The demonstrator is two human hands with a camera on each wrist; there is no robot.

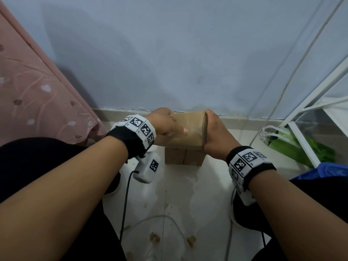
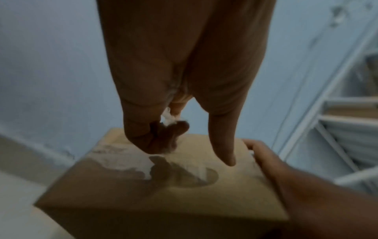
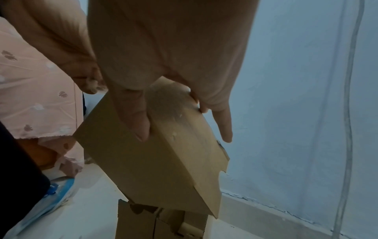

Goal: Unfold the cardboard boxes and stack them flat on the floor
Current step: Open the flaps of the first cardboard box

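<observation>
I hold a closed brown cardboard box (image 1: 190, 132) in the air, close to the wall. My right hand (image 1: 206, 129) grips its right end, thumb (image 3: 137, 119) on one face and fingers (image 3: 212, 103) on the other. My left hand (image 1: 169, 127) hovers over the box top (image 2: 163, 186), fingers curled and pinching a small white scrap (image 2: 168, 118), thumb stretched out. The top shows a torn pale patch (image 2: 122, 161). Directly below, a second cardboard box (image 1: 183, 157) stands on the floor with its flaps loose (image 3: 159, 223).
A pink curtain (image 1: 37, 91) hangs at the left. At the right a white metal rack (image 1: 310, 110) stands over a green bag (image 1: 301, 147) and a blue item (image 1: 329, 170). Cables (image 1: 163, 217) trail over the pale floor between my knees.
</observation>
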